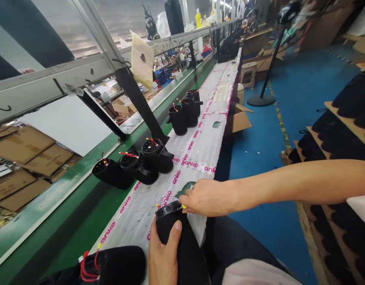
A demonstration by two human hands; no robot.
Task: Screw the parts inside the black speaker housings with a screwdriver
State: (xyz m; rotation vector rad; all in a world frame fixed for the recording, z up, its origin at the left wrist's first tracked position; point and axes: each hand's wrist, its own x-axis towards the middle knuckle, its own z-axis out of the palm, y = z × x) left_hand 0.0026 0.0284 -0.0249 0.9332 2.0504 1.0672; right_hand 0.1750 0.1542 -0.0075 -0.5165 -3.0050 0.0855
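Observation:
My left hand (164,249) is wrapped round a black, fabric-covered cylindrical speaker body (190,253) that leans near my lap at the bench edge. Thin red wires stand up from its dark end cap (168,209). At the right side of that cap, my right hand (198,198) is closed in a pinch; a bit of yellow shows under its fingers, but what it holds is mostly hidden. Another black body (123,265) lies at the lower left with red wires looping out. Several more stand farther along, one speaker body (111,172) tilted over.
White wrap printed in pink covers the bench strip (197,158), torn in places, beside a green conveyor (66,206). A metal frame post (140,103) rises at the left. On the right are a pedestal fan (261,100) and stacked black bodies (348,103) on cardboard layers.

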